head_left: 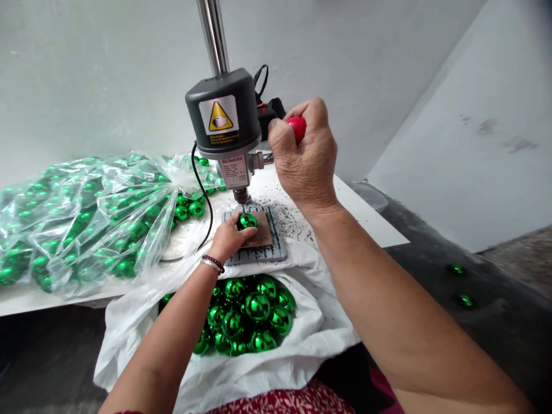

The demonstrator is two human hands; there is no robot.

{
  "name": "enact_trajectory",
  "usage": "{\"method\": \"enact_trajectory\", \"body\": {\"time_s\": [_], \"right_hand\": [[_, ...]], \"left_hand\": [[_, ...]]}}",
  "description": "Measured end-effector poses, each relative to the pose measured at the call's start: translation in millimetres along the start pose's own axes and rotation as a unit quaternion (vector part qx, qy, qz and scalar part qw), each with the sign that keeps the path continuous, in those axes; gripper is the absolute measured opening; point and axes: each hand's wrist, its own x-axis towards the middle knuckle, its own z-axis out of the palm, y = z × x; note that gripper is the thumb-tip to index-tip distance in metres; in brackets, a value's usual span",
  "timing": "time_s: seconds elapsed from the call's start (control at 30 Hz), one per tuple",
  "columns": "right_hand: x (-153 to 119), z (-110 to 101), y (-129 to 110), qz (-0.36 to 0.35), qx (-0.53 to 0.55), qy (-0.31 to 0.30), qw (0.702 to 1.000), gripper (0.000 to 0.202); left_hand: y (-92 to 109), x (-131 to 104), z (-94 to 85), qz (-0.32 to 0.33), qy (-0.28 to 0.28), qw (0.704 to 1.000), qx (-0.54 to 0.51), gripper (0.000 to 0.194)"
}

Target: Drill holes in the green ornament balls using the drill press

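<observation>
My left hand grips a shiny green bauble on a brown board, which lies on the drill's grey base plate. Directly above the bauble is the bit of a small bench drill; whether its tip is inside the ball I cannot tell. Around the red knob of the drill's lever my right hand is closed. Below the base, a white sack lies open with many green baubles in it.
A clear plastic bag full of green baubles covers the table's left side. Dark shavings are scattered on the white table. A black cable hangs beside the drill. Two green baubles lie on the floor at the right.
</observation>
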Motion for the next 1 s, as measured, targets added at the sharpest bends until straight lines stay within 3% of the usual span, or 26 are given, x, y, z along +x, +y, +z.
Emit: {"method": "enact_trajectory", "body": {"time_s": [0.33, 0.6, 1.0], "right_hand": [[-13, -8, -4, 0.007, -0.038, 0.002, 0.999, 0.018], [-24, -17, -1, 0.015, -0.095, -0.032, 0.995, 0.017], [-49, -11, 8, -0.010, -0.096, 0.038, 0.995, 0.014]], "left_hand": [[-6, -3, 8.2, -0.011, 0.020, 0.996, -0.089, 0.063], [-9, -2, 10.2, -0.019, 0.019, 0.994, -0.109, 0.063], [-10, -3, 12.3, -0.032, 0.024, 0.993, -0.113, 0.067]]}}
